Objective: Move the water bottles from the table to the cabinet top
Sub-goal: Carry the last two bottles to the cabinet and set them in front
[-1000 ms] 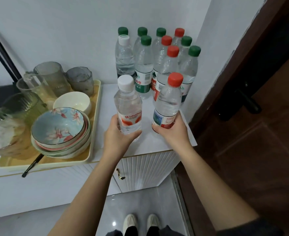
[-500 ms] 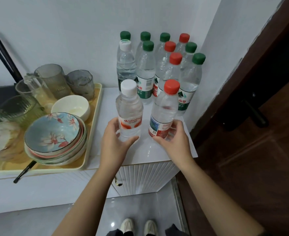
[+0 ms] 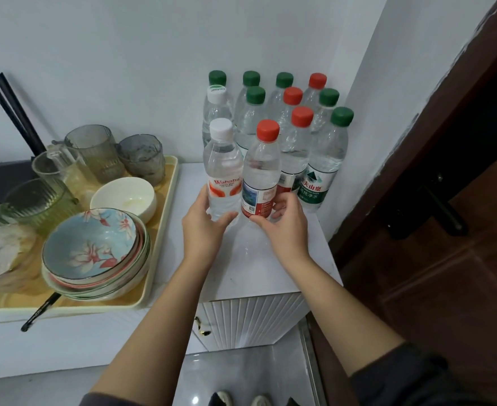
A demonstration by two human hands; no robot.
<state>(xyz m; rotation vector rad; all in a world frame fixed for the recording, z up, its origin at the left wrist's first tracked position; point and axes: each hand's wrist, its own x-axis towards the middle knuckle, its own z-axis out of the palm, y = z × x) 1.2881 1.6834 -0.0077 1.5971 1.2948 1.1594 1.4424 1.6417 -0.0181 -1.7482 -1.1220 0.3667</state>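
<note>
Left grip clasping white-capped clear plastic bottle, right grip clasping red-capped clear plastic bottle, bases hidden behind fingers, near white surface's back-right corner

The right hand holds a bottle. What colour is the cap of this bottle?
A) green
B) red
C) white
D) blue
B: the right hand grips the red-capped bottle; the left hand holds the white-capped bottle, and the green caps are on bottles standing behind.
</note>
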